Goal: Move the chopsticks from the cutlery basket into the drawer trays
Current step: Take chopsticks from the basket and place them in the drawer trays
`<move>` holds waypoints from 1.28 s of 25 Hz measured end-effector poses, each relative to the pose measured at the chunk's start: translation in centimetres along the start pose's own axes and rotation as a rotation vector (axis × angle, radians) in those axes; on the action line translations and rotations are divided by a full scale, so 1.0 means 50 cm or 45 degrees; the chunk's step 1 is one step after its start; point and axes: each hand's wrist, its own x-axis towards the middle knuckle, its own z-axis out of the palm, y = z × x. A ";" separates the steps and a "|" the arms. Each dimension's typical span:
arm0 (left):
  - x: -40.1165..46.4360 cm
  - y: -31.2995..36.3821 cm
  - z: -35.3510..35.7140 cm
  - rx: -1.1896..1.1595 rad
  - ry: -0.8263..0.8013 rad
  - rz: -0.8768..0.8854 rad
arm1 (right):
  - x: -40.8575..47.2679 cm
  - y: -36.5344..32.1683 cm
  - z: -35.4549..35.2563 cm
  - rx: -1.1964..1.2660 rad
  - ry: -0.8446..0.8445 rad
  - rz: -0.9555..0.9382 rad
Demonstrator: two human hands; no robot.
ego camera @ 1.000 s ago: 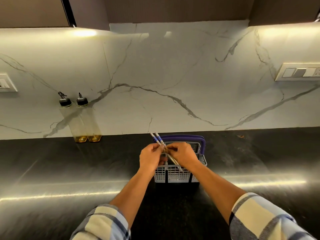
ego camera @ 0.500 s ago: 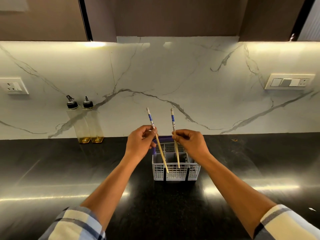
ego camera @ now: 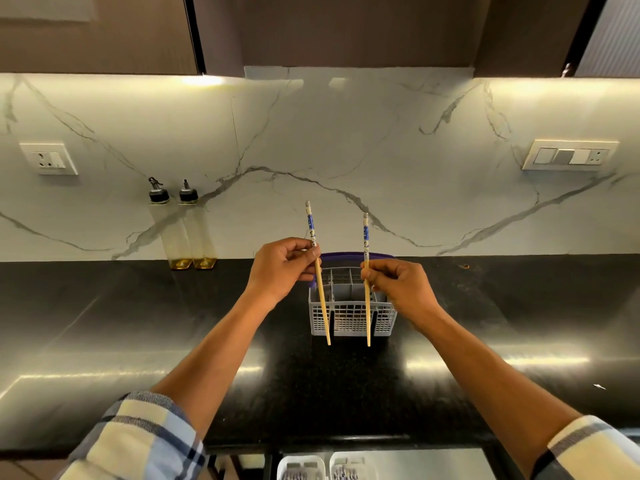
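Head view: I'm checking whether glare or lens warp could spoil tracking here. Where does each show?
Head view: bright streaks of reflected under-cabinet light cross the black countertop on both sides of the cutlery basket; wide-angle bending curves the backsplash edges; the chopsticks in the left hand and right hand stay sharp.

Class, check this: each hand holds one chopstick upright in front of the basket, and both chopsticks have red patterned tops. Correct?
Not quite. The head view shows the left chopstick and right chopstick with blue patterned tops. The left hand and right hand do hold them before the basket.
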 end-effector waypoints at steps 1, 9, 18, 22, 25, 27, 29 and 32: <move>-0.002 0.005 0.001 0.009 -0.002 0.012 | -0.004 -0.004 -0.001 0.008 0.001 -0.005; -0.112 -0.102 0.021 -0.045 -0.135 -0.238 | -0.094 0.052 0.002 0.117 -0.039 0.136; -0.400 -0.357 0.046 0.070 -0.264 -0.603 | -0.392 0.311 0.076 -0.139 -0.242 0.603; -0.501 -0.453 0.059 0.258 -0.316 -0.668 | -0.472 0.374 0.097 -0.259 -0.317 0.765; -0.545 -0.494 0.070 0.279 -0.268 -0.723 | -0.500 0.406 0.113 -0.395 -0.338 0.845; -0.564 -0.510 0.081 0.311 -0.279 -0.755 | -0.512 0.424 0.129 -0.501 -0.315 0.890; -0.575 -0.520 0.095 0.383 -0.323 -0.780 | -0.522 0.441 0.149 -0.616 -0.306 0.909; -0.579 -0.533 0.115 0.433 -0.336 -0.812 | -0.526 0.451 0.172 -0.802 -0.308 0.870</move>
